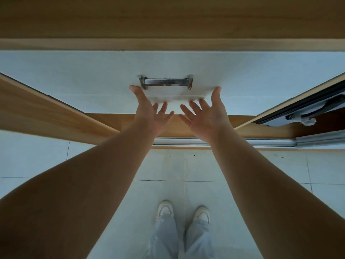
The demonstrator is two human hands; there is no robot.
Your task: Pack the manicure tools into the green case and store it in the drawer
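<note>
A white drawer front (242, 75) sits flush under the wooden surface (168, 19), its metal handle (165, 82) central. Left hand (151, 113) and right hand (205, 114) reach toward it, fingers spread, holding nothing. The green case is out of sight.

no legible txt, no labels, no nos.

Arms: both bare, stretched forward, converging.
Left hand (151, 113): palm up, fingers spread and straight, thumb pointing outward.
Right hand (205, 113): mirrored pose, palm up, fingers spread, holding nothing.
Hands: side by side, apart.
</note>
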